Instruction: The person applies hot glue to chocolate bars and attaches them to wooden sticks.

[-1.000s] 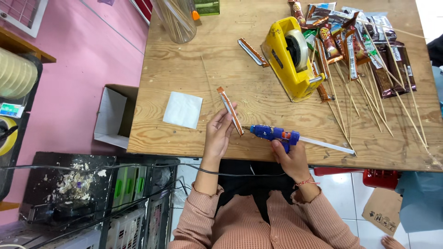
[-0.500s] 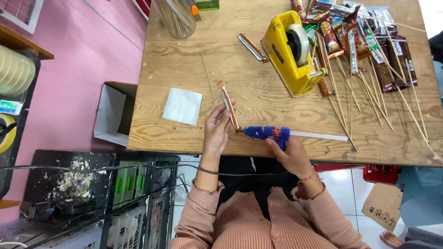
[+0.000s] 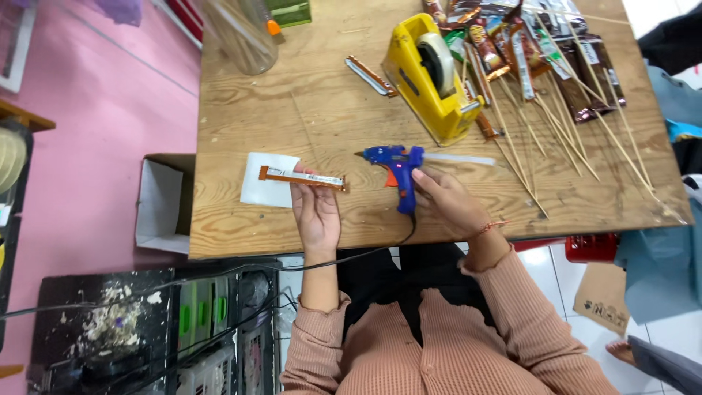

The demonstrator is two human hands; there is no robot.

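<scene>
Near the worktop's (image 3: 292,110) front edge, the left hand (image 3: 316,212) pinches a thin snack stick (image 3: 301,177) lying crosswise over its fingertips. The right hand (image 3: 447,201) wraps the blue glue gun's (image 3: 398,164) handle, nozzle pointing toward the stick, just apart.

The tape dispenser (image 3: 433,77) stands on the surface (image 3: 307,117). Just right of it lie the skewered snack packets (image 3: 556,66), fanned toward the surface's near right edge. Left of the dispenser lies a single snack bar (image 3: 371,75), and farther left stands a jar (image 3: 238,33). Nearer the person than the dispenser, the glue gun (image 3: 398,164) sits in the right hand (image 3: 446,201); left of that, the left hand (image 3: 316,208) holds a wrapped stick (image 3: 301,178) over a paper square (image 3: 267,190).
</scene>
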